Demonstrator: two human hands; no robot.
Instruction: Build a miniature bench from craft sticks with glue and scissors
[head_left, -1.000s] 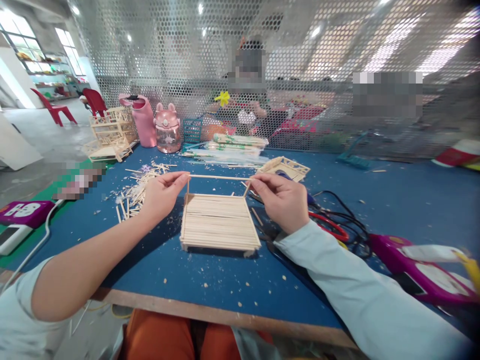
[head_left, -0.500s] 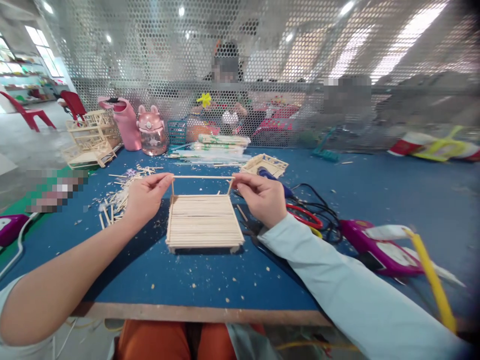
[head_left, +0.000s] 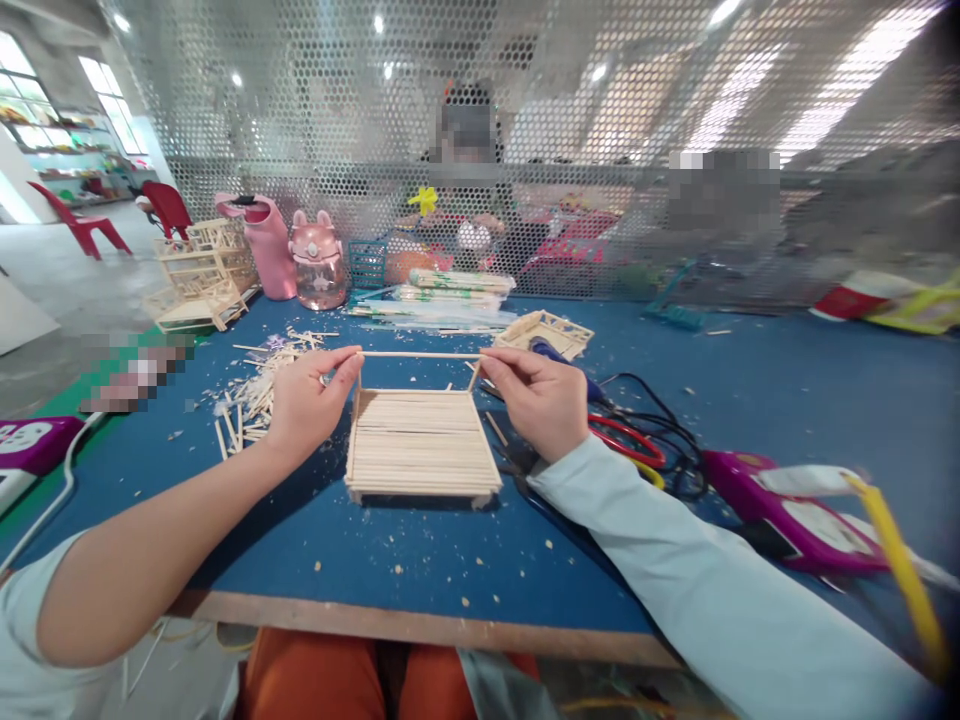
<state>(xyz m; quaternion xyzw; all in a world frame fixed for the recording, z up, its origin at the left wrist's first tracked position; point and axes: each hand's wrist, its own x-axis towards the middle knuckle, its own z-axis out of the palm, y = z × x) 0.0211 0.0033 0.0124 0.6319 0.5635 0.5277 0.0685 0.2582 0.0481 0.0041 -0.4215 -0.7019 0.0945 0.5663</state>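
Observation:
A thin wooden stick (head_left: 420,354) spans level between my hands, across the tops of two short upright sticks at the far corners of a small slatted stick platform (head_left: 420,445). My left hand (head_left: 313,398) pinches its left end between thumb and fingertips, at the top of the left upright. At the other end, my right hand (head_left: 541,395) pinches the stick where it meets the right upright. The platform rests on the blue tabletop on small feet. Whether the stick is fixed to the uprights, I cannot tell.
Loose sticks and scraps (head_left: 259,385) lie at left. Bundled sticks (head_left: 457,288), a pink bottle (head_left: 270,250) and a clear pink cup (head_left: 318,270) stand behind. A small stick frame (head_left: 551,335), black cables (head_left: 667,425) and a purple glue gun (head_left: 795,515) are at right. A person sits beyond the mesh.
The whole view has shifted slightly, so everything appears a little further right. Both hands keep the same pinch on the stick, and the platform stays in place beneath them.

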